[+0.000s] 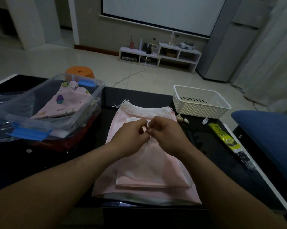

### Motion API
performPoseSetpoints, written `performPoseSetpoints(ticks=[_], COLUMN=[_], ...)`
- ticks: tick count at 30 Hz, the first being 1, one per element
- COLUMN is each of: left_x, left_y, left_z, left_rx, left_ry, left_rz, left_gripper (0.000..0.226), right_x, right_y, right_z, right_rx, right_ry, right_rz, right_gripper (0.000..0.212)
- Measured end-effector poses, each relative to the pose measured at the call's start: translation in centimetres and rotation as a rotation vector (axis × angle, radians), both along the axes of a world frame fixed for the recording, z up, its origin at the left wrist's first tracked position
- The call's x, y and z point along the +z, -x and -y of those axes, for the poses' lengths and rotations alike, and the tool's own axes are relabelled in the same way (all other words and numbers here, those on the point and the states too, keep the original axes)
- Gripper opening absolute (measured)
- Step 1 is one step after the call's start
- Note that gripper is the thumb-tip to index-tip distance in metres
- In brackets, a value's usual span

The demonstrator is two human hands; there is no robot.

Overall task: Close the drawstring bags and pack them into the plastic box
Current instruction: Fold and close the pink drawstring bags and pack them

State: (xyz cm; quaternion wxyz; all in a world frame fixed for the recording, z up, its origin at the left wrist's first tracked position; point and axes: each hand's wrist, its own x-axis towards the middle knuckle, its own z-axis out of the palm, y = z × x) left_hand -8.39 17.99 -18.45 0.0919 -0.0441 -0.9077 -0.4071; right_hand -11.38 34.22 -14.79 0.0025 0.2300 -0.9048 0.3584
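1. Drawstring bags, pink fabric, flat stack (144, 192), lie mid-surface in front of the person; the largest is at the bottom, with its gathered white mouth at the far end.
2. Sheer white drawstring bag (156, 162) is on top of the stack, its top lifted. It is see-through, so its edges are hard to trace.
3. Dim light; the bag mouth and cord are mostly hidden behind the fingers, with only a small white loop showing between the two hands.
4. Left hand (131, 138): fingers curled, pinching the top of the sheer bag.
5. Right hand (167, 138): fingers curled, pinching the same spot, touching the left hand.
6. Clear plastic box with blue latches (76, 116) sits far left, open, with a pink cartoon-print bag (63, 103) inside. Its left part is cut off by the frame.
7. White perforated plastic basket (200, 109) is at the far right corner, well apart from the stack.
8. Yellow-green packet (225, 138) lies along the right edge; small pale bits (180, 119) just beside the basket are too small to tell.
9. Black glossy surface (205, 146) shows bare between the stack and the packet, and a narrower strip between the stack and the box.
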Motion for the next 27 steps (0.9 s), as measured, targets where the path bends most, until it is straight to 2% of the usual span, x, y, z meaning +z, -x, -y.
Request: performPoseSetpoints(ticks=[4,10,20,24,27], left_x=[0.2,1.3,1.5,1.4,1.0], left_y=[0.3,0.4,0.0,0.1,0.2], left_z=[0.1,1.2,1.7,1.6,1.4], left_rx=[0.001,-0.116,-0.202,-0.194,-0.138], left_ry=[-0.082,-0.152,-0.400,-0.351,-0.144], left_rz=[0.004,0.107,0.198,0.236,0.208], left_gripper=[0.028,0.016,0.025,0.029,0.028], right_x=[0.0,0.0,0.0,-0.4,-1.2], right_y=[-0.1,0.1,0.1,-0.2,-0.3], right_z=[0.0,-0.4,-0.6,-0.5,-0.1], right_rx=[-0.003,-0.034,-0.053,-0.050,-0.013], right_ry=[0.085,0.147,0.229,0.161,0.044], right_rz=[0.034,0.092,0.142,0.088,-0.024], right_gripper=[0.011,0.009,0.009,0.012,0.017])
